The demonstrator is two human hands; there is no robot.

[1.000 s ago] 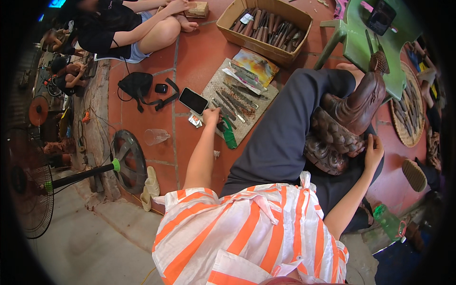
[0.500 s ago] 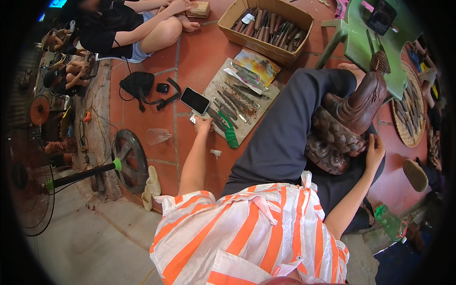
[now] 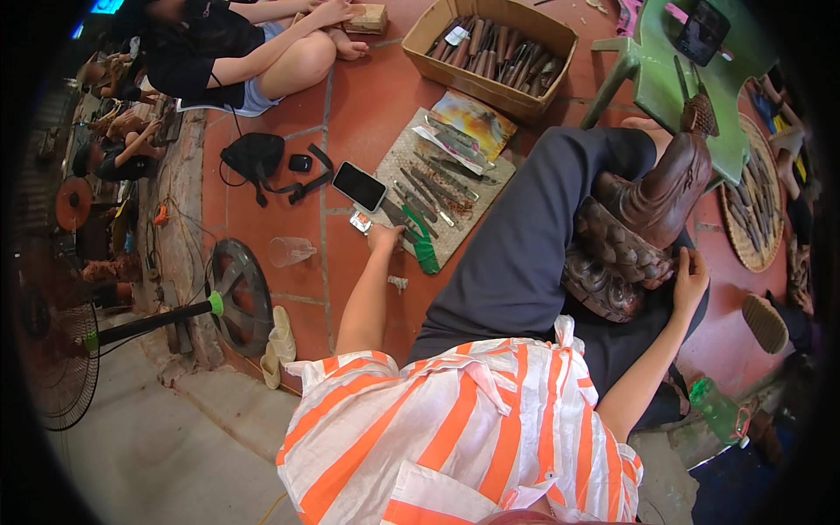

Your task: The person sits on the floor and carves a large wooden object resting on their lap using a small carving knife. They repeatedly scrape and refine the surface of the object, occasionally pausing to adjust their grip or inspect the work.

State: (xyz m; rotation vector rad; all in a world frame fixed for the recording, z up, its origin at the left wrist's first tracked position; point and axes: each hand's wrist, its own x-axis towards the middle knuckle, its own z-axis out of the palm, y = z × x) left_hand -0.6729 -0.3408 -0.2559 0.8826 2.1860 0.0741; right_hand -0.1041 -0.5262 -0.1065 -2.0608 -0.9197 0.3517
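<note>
A dark brown carved wooden statue (image 3: 658, 197) of a seated figure lies tilted across my lap, its petal-carved base toward me. My right hand (image 3: 691, 282) is closed against the edge of that base. My left hand (image 3: 383, 237) reaches to the near left edge of a woven mat (image 3: 461, 234). Its fingers are drawn together at the end of a dark flat tool, and what they pinch is too small to make out. Beside them lie a green-wrapped tool (image 3: 425, 251), a small silver packet (image 3: 360, 222) and a phone (image 3: 359, 186). Several carving chisels (image 3: 427, 185) lie on the mat.
A cardboard box (image 3: 516, 98) of wooden-handled tools stands beyond the mat. Right of it are a green plastic chair (image 3: 652, 66) and a round woven tray (image 3: 770, 241) with tools. A clear cup (image 3: 291, 251) and a standing fan (image 3: 157, 325) are at left. Another person (image 3: 236, 52) sits far left.
My left hand has shifted slightly right, from beside the silver packet to the dark tool at the mat's edge. The packet shows more fully. My right hand and the statue stay put.
</note>
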